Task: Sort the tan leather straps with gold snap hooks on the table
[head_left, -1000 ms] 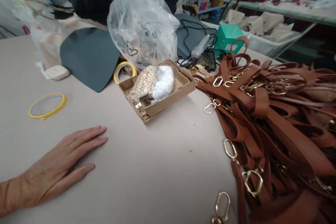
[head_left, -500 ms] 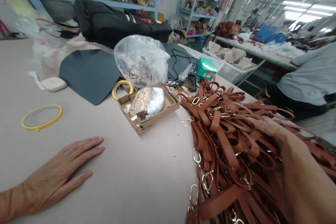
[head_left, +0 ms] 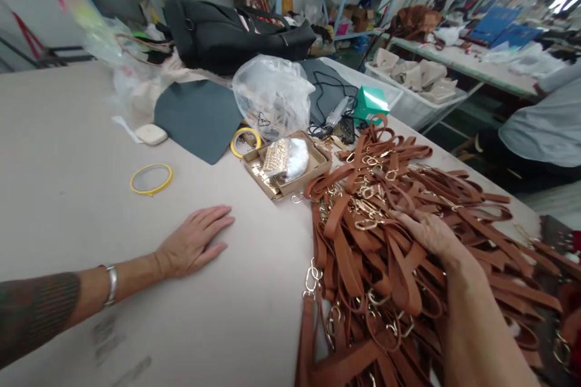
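My left hand point(head_left: 193, 242) lies flat on the pale tabletop point(head_left: 236, 314), fingers stretched out, holding nothing. To the right is a big tangled heap of brown leather straps point(head_left: 345, 254) with gold-coloured snap hooks and oval rings. My right hand point(head_left: 429, 233) reaches into the heap, its fingers closed around some straps and partly hidden among them. Beyond my left hand sits a shallow cardboard box point(head_left: 290, 187) holding gold-coloured metal parts and plastic-wrapped pieces.
A yellow tape roll point(head_left: 152, 180) lies left, another tape roll point(head_left: 246, 143) near the box. Behind are a dark leather piece point(head_left: 197, 118), a clear plastic bag point(head_left: 272, 94), a black bag point(head_left: 236, 36) and a green box point(head_left: 372, 104). At right is another person point(head_left: 544, 127).
The view has shifted, and more of my left forearm shows. Among the straps my right hand has come nearer the heap's middle, and the straps there lie differently. My left hand stays flat.
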A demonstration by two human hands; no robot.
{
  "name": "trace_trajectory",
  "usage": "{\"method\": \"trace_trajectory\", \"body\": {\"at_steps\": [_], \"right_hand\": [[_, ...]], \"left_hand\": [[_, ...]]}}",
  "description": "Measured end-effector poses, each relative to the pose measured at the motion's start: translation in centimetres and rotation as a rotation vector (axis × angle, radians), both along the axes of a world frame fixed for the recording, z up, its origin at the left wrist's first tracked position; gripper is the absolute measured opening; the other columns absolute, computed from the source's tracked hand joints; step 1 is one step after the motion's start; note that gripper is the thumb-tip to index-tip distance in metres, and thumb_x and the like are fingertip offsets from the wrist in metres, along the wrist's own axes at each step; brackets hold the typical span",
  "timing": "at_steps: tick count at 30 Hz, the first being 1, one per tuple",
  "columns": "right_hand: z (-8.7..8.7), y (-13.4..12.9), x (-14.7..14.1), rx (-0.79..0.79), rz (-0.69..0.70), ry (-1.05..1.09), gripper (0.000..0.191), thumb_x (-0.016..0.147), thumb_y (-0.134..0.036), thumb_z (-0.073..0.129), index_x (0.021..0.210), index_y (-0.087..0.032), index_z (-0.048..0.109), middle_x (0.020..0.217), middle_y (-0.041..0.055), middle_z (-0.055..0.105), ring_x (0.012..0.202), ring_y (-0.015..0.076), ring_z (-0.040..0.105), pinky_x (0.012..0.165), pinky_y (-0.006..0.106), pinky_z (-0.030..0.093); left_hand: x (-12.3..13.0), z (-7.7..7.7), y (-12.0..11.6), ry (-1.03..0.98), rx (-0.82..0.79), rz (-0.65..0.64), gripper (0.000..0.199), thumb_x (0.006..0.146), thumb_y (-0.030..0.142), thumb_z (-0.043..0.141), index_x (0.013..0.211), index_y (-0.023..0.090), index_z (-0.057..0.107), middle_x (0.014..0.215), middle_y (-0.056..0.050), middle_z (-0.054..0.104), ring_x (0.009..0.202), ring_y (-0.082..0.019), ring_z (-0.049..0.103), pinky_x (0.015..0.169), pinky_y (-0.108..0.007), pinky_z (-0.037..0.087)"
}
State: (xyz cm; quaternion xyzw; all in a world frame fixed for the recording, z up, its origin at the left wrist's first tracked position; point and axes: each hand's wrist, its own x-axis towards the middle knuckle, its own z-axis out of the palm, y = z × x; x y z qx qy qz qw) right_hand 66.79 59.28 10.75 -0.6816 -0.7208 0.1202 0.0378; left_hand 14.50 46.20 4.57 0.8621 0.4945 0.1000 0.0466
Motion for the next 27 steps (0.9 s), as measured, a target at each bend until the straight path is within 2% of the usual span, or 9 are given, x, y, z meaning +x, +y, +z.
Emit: {"method": "trace_trajectory", "body": {"at_steps": [3,5,9,12,17,20,23,25,27], "right_hand": [[0.3,-3.4,-3.3,-0.033,0.049,0.025,0.036,0.091,-0.046,0.047,0.105,-0.027,0.074,0.105,0.0051,0.075,0.100,0.0254,0.069,0.084,0.031,0.051],[0.5,-5.7,-5.5,-0.045,0.059,0.037,0.038,0.093,-0.047,0.044,0.109,-0.028,0.072,0.107,0.0046,0.074,0.102,0.0252,0.068,0.085,0.032,0.051],[1.1,-10.4,-10.1,-0.069,0.047,0.062,0.041,0.094,-0.051,0.040,0.121,-0.032,0.066,0.103,0.0048,0.075,0.094,0.0284,0.071,0.080,0.036,0.052],[1.8,-13.8,-13.8,-0.091,0.026,0.081,0.042,0.094,-0.052,0.041,0.121,-0.031,0.066,0.095,0.0064,0.076,0.085,0.0304,0.072,0.075,0.038,0.052],[3.1,-18.9,-19.6,-0.111,0.102,0.154,0.032,0.095,-0.045,0.046,0.115,-0.033,0.068,0.103,0.0003,0.075,0.092,0.0198,0.070,0.082,0.027,0.048],[3.5,-21.0,-22.1,-0.092,0.107,0.168,0.031,0.094,-0.042,0.049,0.114,-0.029,0.069,0.097,0.0021,0.076,0.091,0.0183,0.068,0.086,0.027,0.045],[4.1,-22.7,-24.0,-0.071,0.110,0.201,0.027,0.091,-0.042,0.056,0.108,-0.029,0.072,0.093,0.0029,0.076,0.091,0.0197,0.068,0.087,0.030,0.044],[5.0,-23.8,-24.8,-0.045,0.103,0.238,0.026,0.088,-0.044,0.060,0.106,-0.030,0.072,0.095,0.0029,0.075,0.094,0.0205,0.066,0.091,0.032,0.043],[6.4,-25.7,-25.3,0.005,0.059,0.276,0.028,0.091,-0.046,0.057,0.107,-0.030,0.072,0.099,0.0036,0.074,0.098,0.0203,0.065,0.095,0.034,0.043]], "left_hand": [[-0.2,0.3,-0.2,-0.025,-0.017,0.009,0.048,0.091,0.038,0.051,0.134,0.018,0.050,0.146,-0.014,0.047,0.134,-0.030,0.042,0.110,-0.049,0.034],[-0.2,0.5,-0.4,-0.044,-0.027,0.019,0.047,0.091,0.039,0.049,0.133,0.018,0.052,0.146,-0.014,0.048,0.135,-0.030,0.041,0.111,-0.049,0.034],[-0.2,0.9,-0.8,-0.085,-0.055,0.043,0.045,0.093,0.038,0.048,0.132,0.015,0.053,0.146,-0.016,0.047,0.136,-0.030,0.040,0.113,-0.051,0.031],[-0.3,1.1,-0.9,-0.142,-0.079,0.046,0.043,0.095,0.035,0.049,0.133,0.016,0.051,0.146,-0.013,0.047,0.137,-0.029,0.039,0.113,-0.053,0.030],[-0.5,0.8,-0.6,-0.309,-0.088,0.072,0.041,0.097,0.036,0.051,0.133,0.017,0.050,0.138,-0.012,0.053,0.130,-0.029,0.047,0.109,-0.055,0.036],[-0.7,1.0,-0.2,-0.402,-0.088,0.098,0.037,0.096,0.035,0.054,0.127,0.016,0.054,0.129,-0.011,0.058,0.120,-0.027,0.055,0.102,-0.052,0.044],[-1.1,2.8,0.6,-0.454,-0.080,0.108,0.034,0.096,0.035,0.055,0.124,0.017,0.056,0.123,-0.009,0.061,0.109,-0.025,0.061,0.094,-0.047,0.051],[-0.7,4.8,1.4,-0.462,-0.062,0.076,0.035,0.095,0.035,0.056,0.125,0.017,0.055,0.125,-0.009,0.059,0.111,-0.026,0.060,0.095,-0.048,0.051],[0.8,7.2,2.1,-0.447,-0.045,-0.002,0.036,0.095,0.035,0.056,0.126,0.017,0.055,0.130,-0.010,0.056,0.117,-0.028,0.056,0.100,-0.052,0.047]]}}
